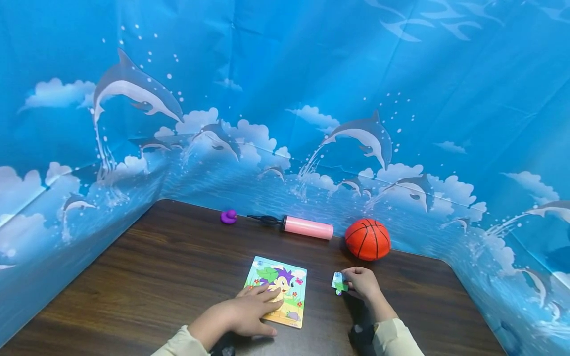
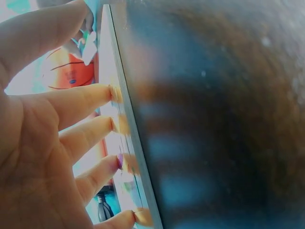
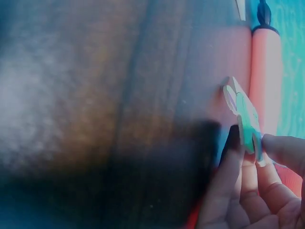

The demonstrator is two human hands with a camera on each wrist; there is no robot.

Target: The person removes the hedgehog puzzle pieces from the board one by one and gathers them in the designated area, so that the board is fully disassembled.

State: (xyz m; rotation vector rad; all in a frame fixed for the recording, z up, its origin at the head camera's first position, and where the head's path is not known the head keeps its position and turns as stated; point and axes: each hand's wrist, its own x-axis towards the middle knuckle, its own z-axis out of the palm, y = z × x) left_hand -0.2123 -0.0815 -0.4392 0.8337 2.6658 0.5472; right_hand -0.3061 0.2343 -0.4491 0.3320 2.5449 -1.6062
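Note:
My left hand [image 1: 249, 312] rests with fingers spread on the lower left of a jigsaw puzzle [image 1: 301, 304] that shows a purple-haired cartoon animal among flowers. In the left wrist view, its fingertips meet the face of the puzzle, seen edge-on. To the right of the puzzle, my right hand [image 1: 366, 286] pinches a small jigsaw piece [image 1: 339, 282] coloured pale blue and green. The right wrist view shows this thin piece [image 3: 249, 121] between thumb and fingers, with a rounded knob at one end.
Along the back of the dark wooden table [image 1: 147, 277] lie a purple rubber duck [image 1: 229, 216], a pink hand pump [image 1: 308, 227] with a black nozzle, and a small orange basketball [image 1: 367, 240] just beyond my right hand. A blue dolphin-print sheet [image 1: 276, 99] hangs around the table.

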